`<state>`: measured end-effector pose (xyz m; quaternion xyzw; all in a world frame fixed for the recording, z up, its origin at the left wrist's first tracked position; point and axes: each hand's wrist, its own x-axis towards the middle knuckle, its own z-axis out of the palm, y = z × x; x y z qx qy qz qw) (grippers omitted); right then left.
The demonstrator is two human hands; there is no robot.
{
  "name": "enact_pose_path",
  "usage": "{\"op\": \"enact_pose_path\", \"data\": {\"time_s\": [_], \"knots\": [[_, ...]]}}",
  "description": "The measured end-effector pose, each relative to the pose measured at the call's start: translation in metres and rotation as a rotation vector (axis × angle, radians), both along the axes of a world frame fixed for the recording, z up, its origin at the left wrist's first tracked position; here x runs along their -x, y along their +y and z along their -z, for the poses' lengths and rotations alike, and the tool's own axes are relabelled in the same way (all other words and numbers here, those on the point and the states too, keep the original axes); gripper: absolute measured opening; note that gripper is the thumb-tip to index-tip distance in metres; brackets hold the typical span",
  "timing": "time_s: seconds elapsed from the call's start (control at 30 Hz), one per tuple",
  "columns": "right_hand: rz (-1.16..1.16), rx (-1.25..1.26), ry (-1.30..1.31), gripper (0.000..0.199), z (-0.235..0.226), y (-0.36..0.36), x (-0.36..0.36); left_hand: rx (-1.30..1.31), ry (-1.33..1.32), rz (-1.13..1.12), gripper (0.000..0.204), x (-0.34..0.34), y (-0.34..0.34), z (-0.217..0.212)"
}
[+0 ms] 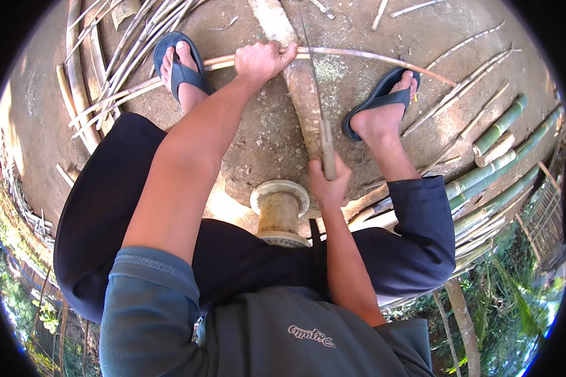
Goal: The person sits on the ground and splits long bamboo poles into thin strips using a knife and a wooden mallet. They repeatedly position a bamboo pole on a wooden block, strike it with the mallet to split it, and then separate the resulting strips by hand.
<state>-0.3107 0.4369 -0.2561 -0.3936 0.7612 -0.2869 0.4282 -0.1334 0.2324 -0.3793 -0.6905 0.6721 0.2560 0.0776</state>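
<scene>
My left hand (pixel 261 61) is closed around thin peeled sticks (pixel 371 55) laid across a pale log (pixel 303 107). They run past both sandalled feet, one of them bowing toward the right foot. My right hand (pixel 331 180) grips the pale handle of a long-bladed cutting tool (pixel 327 147). Its narrow blade is seen edge-on and points away from me, crossing the sticks just right of my left hand. Whether it is a saw or a machete I cannot tell. The log lies between my feet, its near end beside my right hand.
A pale spool-shaped block (pixel 279 212) stands between my legs. Bundled sticks (pixel 146 47) and bamboo poles (pixel 75 69) lie at the far left. Green bamboo lengths (pixel 500 125) are on the right, near a slatted panel (pixel 543 213). Loose branches (pixel 465 94) lie on the dirt ground.
</scene>
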Motion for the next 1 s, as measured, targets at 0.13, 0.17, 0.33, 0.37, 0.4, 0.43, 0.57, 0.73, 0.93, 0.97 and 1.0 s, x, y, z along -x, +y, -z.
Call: {"op": "enact_pose_path", "data": {"time_s": [0.13, 0.17, 0.33, 0.37, 0.4, 0.43, 0.57, 0.73, 0.93, 0.97, 1.0], "knots": [[-0.089, 0.029, 0.118, 0.010, -0.053, 0.061, 0.017, -0.030, -0.002, -0.038, 0.070, -0.005, -0.004, -0.005], [-0.106, 0.056, 0.099, 0.010, -0.041, 0.046, 0.020, -0.084, -0.003, -0.051, 0.070, -0.005, -0.010, -0.012], [-0.042, -0.038, -0.016, 0.009, -0.002, -0.030, 0.001, 0.079, 0.021, -0.001, 0.068, -0.001, 0.000, 0.003], [-0.052, -0.047, 0.031, 0.009, -0.007, -0.012, 0.004, 0.047, 0.020, -0.011, 0.067, 0.001, 0.000, -0.001], [-0.070, -0.042, 0.079, 0.009, -0.012, 0.003, 0.010, 0.011, 0.021, -0.016, 0.067, -0.002, 0.003, -0.005], [-0.166, 0.057, 0.188, 0.010, -0.027, 0.028, 0.018, -0.006, 0.020, -0.027, 0.068, -0.004, 0.002, -0.009], [-0.081, 0.039, 0.113, 0.008, -0.038, 0.041, 0.015, -0.028, 0.018, -0.054, 0.070, -0.007, 0.002, -0.001], [-0.040, 0.003, 0.025, 0.005, -0.008, -0.011, -0.002, 0.002, 0.000, -0.013, 0.070, 0.001, -0.002, -0.005], [-0.036, 0.003, 0.060, 0.006, -0.021, 0.028, 0.008, 0.007, 0.006, -0.005, 0.069, -0.005, 0.003, -0.001], [-0.054, -0.034, 0.044, 0.007, -0.007, 0.008, 0.004, 0.012, 0.008, -0.004, 0.069, -0.003, 0.005, 0.001], [-0.069, -0.056, 0.023, 0.008, 0.002, -0.008, 0.002, 0.032, 0.005, -0.001, 0.069, -0.001, 0.000, 0.003]]}}
